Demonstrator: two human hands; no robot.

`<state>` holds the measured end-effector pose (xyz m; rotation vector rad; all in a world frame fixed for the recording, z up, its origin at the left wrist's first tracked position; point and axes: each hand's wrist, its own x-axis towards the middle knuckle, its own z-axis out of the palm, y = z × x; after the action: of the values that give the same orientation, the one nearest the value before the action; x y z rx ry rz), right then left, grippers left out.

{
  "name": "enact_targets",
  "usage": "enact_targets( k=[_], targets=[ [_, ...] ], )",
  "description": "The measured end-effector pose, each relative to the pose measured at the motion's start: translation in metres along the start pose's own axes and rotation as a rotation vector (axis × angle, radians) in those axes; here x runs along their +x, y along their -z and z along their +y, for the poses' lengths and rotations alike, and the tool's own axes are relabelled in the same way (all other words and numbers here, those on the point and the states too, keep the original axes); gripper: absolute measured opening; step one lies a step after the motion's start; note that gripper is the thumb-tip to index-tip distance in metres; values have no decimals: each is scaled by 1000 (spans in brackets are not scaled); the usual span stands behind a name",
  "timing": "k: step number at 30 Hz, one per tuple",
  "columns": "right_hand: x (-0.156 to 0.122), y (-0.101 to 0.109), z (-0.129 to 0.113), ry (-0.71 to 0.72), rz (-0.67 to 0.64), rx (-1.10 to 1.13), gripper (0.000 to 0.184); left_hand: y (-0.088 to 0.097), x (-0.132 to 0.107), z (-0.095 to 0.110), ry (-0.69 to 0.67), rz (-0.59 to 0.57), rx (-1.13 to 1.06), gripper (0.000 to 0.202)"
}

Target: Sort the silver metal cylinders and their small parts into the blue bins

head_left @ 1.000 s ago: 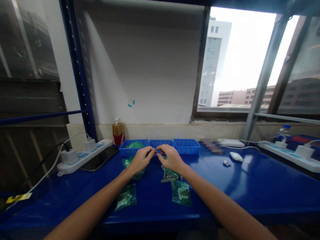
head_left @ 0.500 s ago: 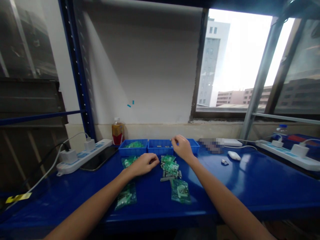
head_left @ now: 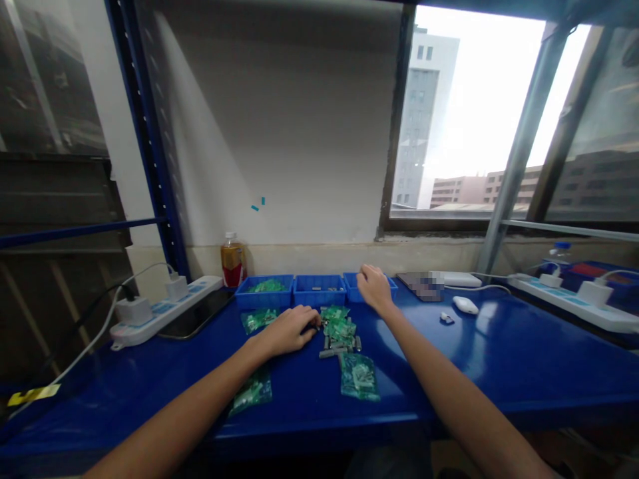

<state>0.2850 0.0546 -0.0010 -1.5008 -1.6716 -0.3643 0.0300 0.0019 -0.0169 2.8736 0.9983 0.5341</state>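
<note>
My left hand (head_left: 292,329) lies low over the table with bent fingers at the left edge of a pile of small green plastic packets (head_left: 342,326). Small grey metal-looking pieces (head_left: 334,351) lie loose among and below them. Something tiny is at its fingertips; I cannot make it out. My right hand (head_left: 375,287) is over the right blue bin (head_left: 392,290), fingers curled down and partly hidden, so whatever they hold does not show. The middle blue bin (head_left: 319,299) has a few small pieces; the left blue bin (head_left: 264,301) contains green packets.
More green packets lie on the table: one (head_left: 359,377) in front of the pile, others (head_left: 259,320) beyond and below my left forearm. A bottle (head_left: 232,261), a phone (head_left: 197,316) and a power strip (head_left: 167,313) stand left; an earbud case (head_left: 465,305) and earbud (head_left: 446,319) lie right.
My right hand has moved rightward from the edge of the middle bin to over the right bin. The fingers of my left hand have stretched to the pile's edge.
</note>
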Motion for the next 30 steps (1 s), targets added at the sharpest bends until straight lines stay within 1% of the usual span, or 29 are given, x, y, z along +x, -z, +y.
enact_targets(
  k=[3,5,7,10,14,16,18,21,25,28,30],
  targets=[
    [-9,-1,-28,135,-36,84,18,0,0,-1,19,-5,-7,21],
    [-16,-1,-45,205,-63,130,16,-2,1,-3,15,-2,-4,21],
    [-22,0,-57,261,-90,164,15,-3,0,-6,17,10,0,17],
    [-28,1,-69,325,-136,207,15,-4,0,-9,36,31,-3,12],
    [-35,0,-73,379,-228,276,15,1,1,-11,100,97,-62,15],
    [-37,-1,-74,416,-276,292,17,5,3,-12,136,158,-145,18],
    [-40,-3,-75,460,-296,287,16,10,4,-12,160,219,-234,24],
    [-42,-5,-76,499,-272,258,12,14,6,-11,173,266,-317,31],
    [-44,-6,-79,511,-234,238,10,16,6,-9,184,278,-331,34],
    [-44,-4,-80,510,-224,240,5,15,6,-9,187,291,-337,34],
    [-44,-3,-80,495,-213,242,8,15,6,-10,176,307,-350,31]
  ],
)
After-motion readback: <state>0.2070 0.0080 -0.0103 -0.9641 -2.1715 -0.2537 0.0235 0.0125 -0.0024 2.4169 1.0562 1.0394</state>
